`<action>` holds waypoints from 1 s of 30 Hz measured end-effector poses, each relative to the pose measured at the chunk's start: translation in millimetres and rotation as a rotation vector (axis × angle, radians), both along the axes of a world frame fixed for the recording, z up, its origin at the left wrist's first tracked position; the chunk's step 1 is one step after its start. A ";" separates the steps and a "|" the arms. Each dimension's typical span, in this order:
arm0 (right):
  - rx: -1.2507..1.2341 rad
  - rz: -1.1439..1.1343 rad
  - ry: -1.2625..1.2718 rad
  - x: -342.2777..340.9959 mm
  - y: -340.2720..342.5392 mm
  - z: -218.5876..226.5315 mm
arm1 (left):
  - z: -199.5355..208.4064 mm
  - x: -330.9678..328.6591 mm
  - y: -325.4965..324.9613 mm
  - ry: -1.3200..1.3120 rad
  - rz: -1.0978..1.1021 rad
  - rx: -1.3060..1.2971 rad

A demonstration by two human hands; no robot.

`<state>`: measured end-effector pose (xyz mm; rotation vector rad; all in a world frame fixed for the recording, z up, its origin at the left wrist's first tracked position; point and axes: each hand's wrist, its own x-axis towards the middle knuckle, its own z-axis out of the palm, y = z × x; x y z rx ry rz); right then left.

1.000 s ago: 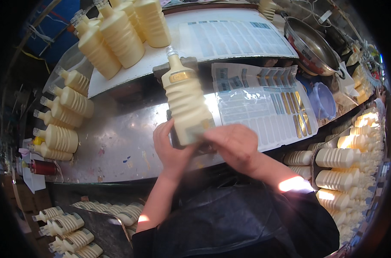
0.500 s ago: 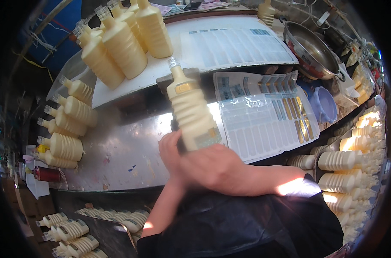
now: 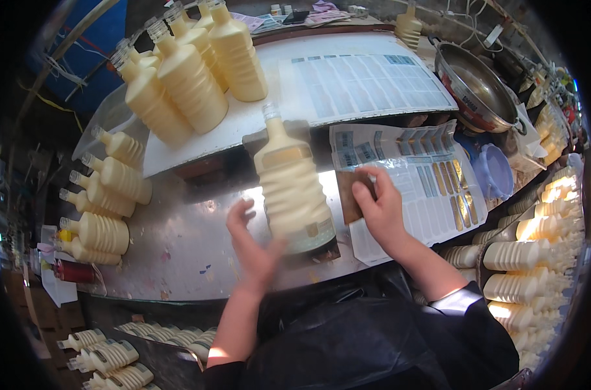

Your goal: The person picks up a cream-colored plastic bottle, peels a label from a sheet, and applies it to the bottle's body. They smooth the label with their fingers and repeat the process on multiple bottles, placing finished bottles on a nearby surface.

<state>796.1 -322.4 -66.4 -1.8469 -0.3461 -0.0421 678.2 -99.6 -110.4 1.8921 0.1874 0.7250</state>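
A cream plastic bottle (image 3: 292,185) with a ribbed body and clear neck lies in front of me on a dark support, its neck pointing away. A band label crosses its shoulder, and a patterned label sits near its base. My left hand (image 3: 251,247) is just left of the bottle, slightly blurred, thumb and fingers apart with nothing in them. To the bottle's right, my right hand (image 3: 381,205) pinches a flat brown rectangular piece (image 3: 353,198) between thumb and fingers. Beneath that hand and to its right are sheets of labels (image 3: 406,201), some gold, some blue-grey.
Several cream bottles (image 3: 191,84) stand on the raised white board (image 3: 282,84), beside another label sheet (image 3: 354,84). More lie along the metal table's (image 3: 172,260) left edge. A metal pan (image 3: 474,78) and lilac basin (image 3: 494,170) sit right. Stacked bottles (image 3: 513,257) fill the lower right.
My hands have moved apart from the bottle's base, the right one going right and the left one slightly left. The flat brown piece now shows in my right hand.
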 end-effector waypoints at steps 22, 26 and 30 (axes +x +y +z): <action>0.056 0.021 -0.043 49.7 53.2 -3.8 | 53.6 91.3 18.4 0.105 -0.209 -0.849; -0.089 0.195 -0.848 32.5 44.1 17.7 | 69.9 90.8 33.1 0.096 -0.229 -0.758; -0.102 0.354 -1.089 -10.8 63.5 46.8 | 109.0 81.7 41.0 0.299 -0.300 -0.684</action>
